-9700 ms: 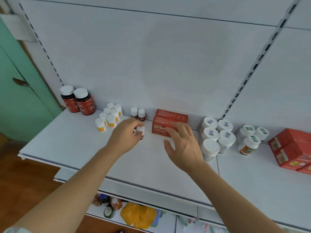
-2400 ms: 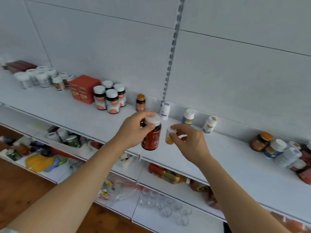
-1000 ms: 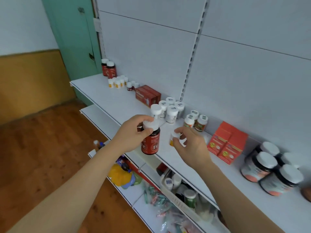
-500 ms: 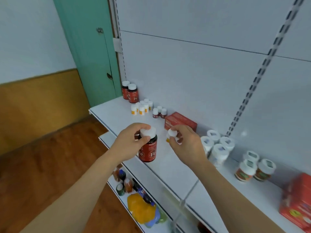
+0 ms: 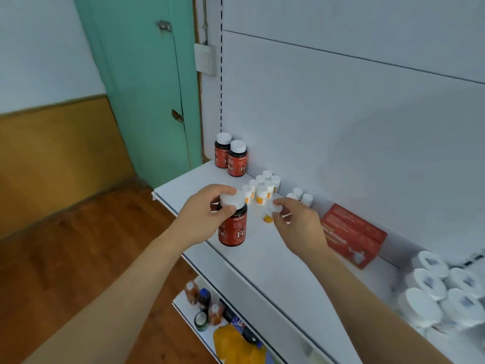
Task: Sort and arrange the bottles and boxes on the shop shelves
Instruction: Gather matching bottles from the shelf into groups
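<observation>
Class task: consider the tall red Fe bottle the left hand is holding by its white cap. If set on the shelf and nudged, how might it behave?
The red Fe bottle looks tall for its base, so a nudge near the cap might tip it. Being round, it would probably roll if toppled. Its glossy label suggests it may slide on the smooth white shelf.

Three red Fe bottles (image 5: 233, 227), seven small orange-labelled bottles (image 5: 261, 195), one red box (image 5: 351, 235).

Both bare forearms reach forward, side by side. The left hand (image 5: 203, 216) grips a red bottle (image 5: 233, 227) by its cap; the right hand (image 5: 296, 227) pinches a small bottle (image 5: 268, 216).
</observation>
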